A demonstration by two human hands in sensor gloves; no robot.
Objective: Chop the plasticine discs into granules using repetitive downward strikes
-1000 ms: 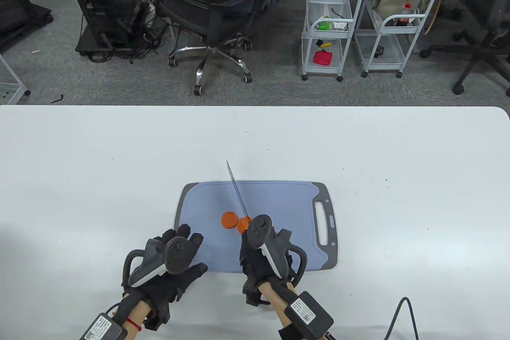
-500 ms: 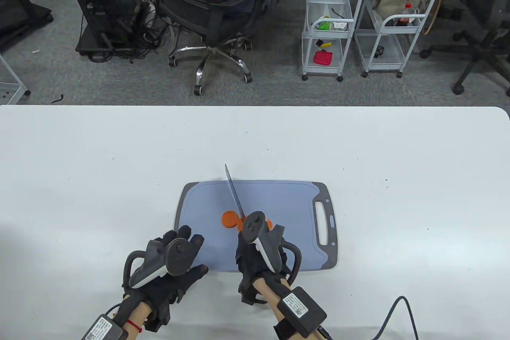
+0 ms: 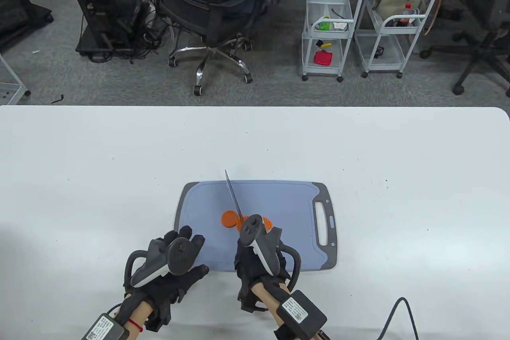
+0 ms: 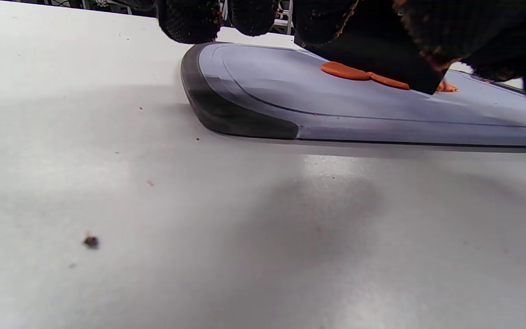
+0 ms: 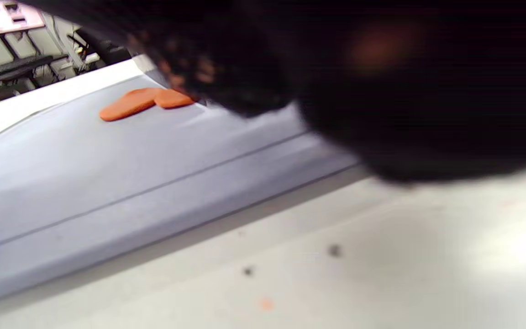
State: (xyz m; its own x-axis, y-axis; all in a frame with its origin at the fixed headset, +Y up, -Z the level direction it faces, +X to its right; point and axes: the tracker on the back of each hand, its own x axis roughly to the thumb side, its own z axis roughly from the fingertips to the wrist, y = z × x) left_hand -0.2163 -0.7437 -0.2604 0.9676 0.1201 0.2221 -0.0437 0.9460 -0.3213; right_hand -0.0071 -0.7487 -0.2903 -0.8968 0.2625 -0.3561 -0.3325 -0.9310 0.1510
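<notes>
A blue-grey plastic cutting board with dark grey ends [image 3: 279,200] is seen at lower centre of the table view, its near edge close to the white table's [image 3: 79,164] front edge. Wide bare tabletop is left on both sides and above the board. Flat round orange plasticine discs [image 3: 228,219] are placed left of centre on the board, touching each other, well inside its edges; a cut orange piece [image 3: 267,222] is seen just right of the blade. A long thin steel knife blade [image 3: 232,196] is angled up-left, its tip reaching just past the board's far edge. The right hand [image 3: 255,260] is wrapped around the knife handle, which is hidden under the glove. The left hand [image 3: 175,268] is laid flat, fingers spread, on the board's lower-left corner, gripping nothing. Small white labels are seen on the black wrist boxes [image 3: 301,310]; the print cannot be read. A black cable [image 3: 398,316] is curled at lower right.
</notes>
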